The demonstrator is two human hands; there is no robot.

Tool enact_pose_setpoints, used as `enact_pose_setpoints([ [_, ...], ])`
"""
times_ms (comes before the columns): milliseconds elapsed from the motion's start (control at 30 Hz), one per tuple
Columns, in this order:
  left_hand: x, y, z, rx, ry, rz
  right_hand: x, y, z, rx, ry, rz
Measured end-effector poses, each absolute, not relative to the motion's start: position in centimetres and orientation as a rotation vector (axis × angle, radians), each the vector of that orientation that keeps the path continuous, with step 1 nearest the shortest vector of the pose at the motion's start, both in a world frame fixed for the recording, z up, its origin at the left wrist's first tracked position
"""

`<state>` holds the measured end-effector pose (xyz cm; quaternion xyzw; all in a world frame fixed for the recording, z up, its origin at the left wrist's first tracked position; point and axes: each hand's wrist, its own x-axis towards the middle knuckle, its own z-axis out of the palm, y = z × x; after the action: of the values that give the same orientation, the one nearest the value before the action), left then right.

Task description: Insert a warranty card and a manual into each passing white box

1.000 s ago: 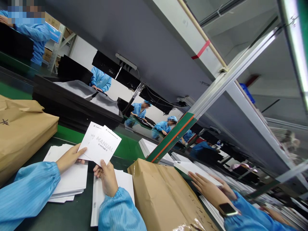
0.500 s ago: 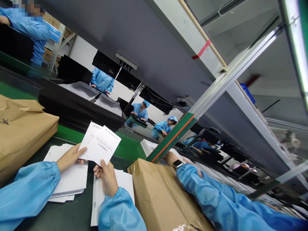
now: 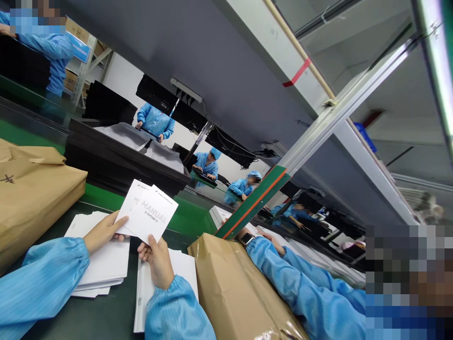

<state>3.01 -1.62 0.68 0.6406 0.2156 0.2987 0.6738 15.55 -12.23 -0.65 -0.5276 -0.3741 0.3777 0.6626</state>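
My left hand (image 3: pixel 102 231) pinches the lower left edge of a white card (image 3: pixel 131 204) that sits behind a white booklet printed MANUAL (image 3: pixel 155 215). My right hand (image 3: pixel 157 259) grips the booklet's bottom edge with the thumb on its front. Both papers are raised above the dark work surface. Under my left hand lies a stack of white sheets (image 3: pixel 102 267). A second white stack (image 3: pixel 182 269) lies under my right wrist.
Brown paper packages lie at the left (image 3: pixel 31 193) and beside my right arm (image 3: pixel 233 288). A co-worker's blue sleeve (image 3: pixel 300 288) reaches across the right package. A black box (image 3: pixel 123 160) rides the green conveyor (image 3: pixel 102 196) beyond. Other workers stand along the line.
My hands and the papers have stayed put. The co-worker's arm has reached further left across the right package, and the black box on the conveyor has drifted right.
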Motion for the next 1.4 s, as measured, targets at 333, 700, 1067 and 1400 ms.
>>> enact_pose_setpoints([
  [333,3.10,-1.63,0.74,1.424,0.474,0.671,15.50,-12.27,-0.65,-1.198,-0.851,0.856],
  [700,2.94,-1.76,0.92,1.427,0.479,0.668,15.57,-12.18,-0.70,-1.200,-0.854,0.856],
  [1067,2.96,-1.70,0.81,1.426,0.479,0.668,15.56,-12.21,-0.68,-1.208,-0.838,0.853],
  [1400,3.14,-1.46,0.45,1.443,0.460,0.712,15.49,-12.16,-0.74,-1.242,-0.809,0.780],
])
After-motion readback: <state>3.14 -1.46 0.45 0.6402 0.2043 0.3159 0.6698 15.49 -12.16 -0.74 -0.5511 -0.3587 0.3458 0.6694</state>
